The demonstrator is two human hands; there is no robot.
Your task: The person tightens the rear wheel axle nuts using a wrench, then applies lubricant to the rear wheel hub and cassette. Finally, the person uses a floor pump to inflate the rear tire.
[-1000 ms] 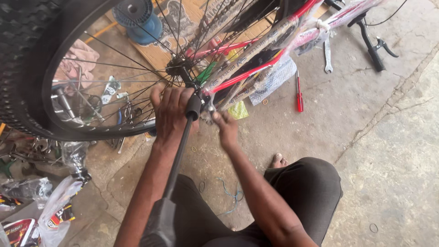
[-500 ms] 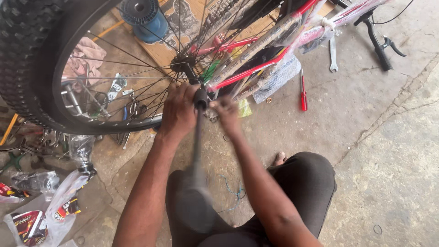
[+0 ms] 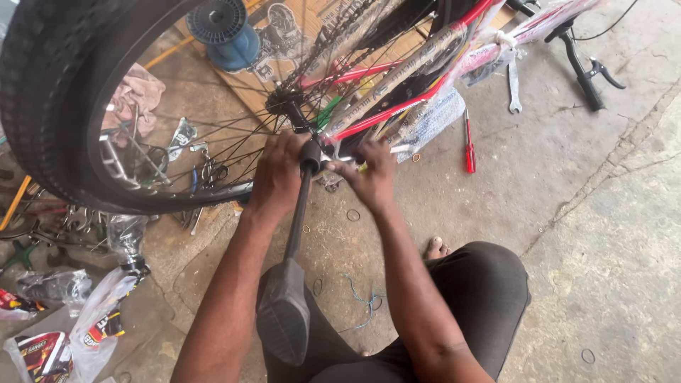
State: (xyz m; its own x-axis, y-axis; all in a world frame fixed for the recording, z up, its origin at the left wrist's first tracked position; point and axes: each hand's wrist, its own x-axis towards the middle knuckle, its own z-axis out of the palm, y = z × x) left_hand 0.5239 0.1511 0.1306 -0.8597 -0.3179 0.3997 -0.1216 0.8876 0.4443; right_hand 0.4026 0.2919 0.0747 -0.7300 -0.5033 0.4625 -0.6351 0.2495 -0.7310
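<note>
Both hands (image 3: pixel 323 174) (gripping) at crank arm (image 3: pixel 301 206)

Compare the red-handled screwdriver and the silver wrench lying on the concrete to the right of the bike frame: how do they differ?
The screwdriver has a red handle with a thin metal shaft; the wrench is bare silver metal all over. The screwdriver is round and slim, the wrench flat with a widened head at its near end. The screwdriver lies nearer the person, the wrench farther off by the wrapped frame. Both lie on the floor roughly parallel, untouched by either hand.

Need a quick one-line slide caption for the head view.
Both hands, left hand and right hand, work at the crank arm beside the bicycle wheel.
</note>
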